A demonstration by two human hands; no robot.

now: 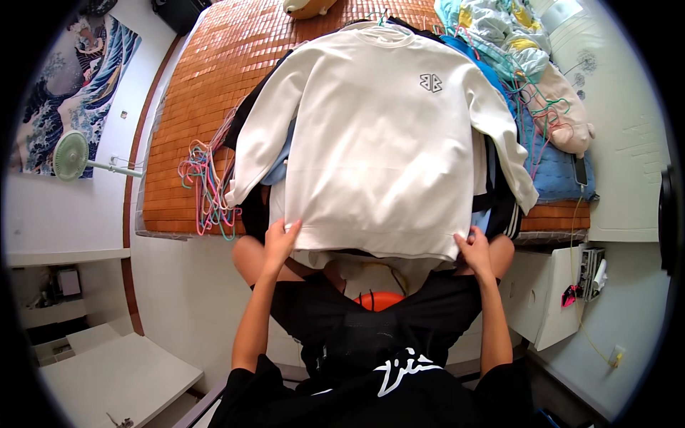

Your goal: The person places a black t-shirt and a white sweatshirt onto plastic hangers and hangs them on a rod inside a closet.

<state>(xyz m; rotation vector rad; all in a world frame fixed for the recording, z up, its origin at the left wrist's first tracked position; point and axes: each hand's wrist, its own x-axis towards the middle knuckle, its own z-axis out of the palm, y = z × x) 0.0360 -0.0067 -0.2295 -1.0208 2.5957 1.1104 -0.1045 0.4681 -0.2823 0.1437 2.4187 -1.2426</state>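
A white long-sleeved sweatshirt (380, 144) lies front up and spread out before me, a small dark emblem on its chest. Its hem hangs toward my knees. My left hand (281, 241) pinches the hem's left corner between thumb and fingers. At the opposite corner, my right hand (473, 249) grips the hem the same way. A green hanger (382, 19) shows its hook at the neckline. Beneath the sweatshirt are other garments, among them a black one (254, 115) showing at the left; most of them are hidden.
A brown tile mat (214, 69) covers the bed. Tangled plastic hangers (211, 187) lie left of the clothes. To the right are a plush toy (562, 112), more hangers (546, 115), a blue quilt (562, 171) and a phone (580, 170) on a cable. A green fan (71, 155) stands at far left.
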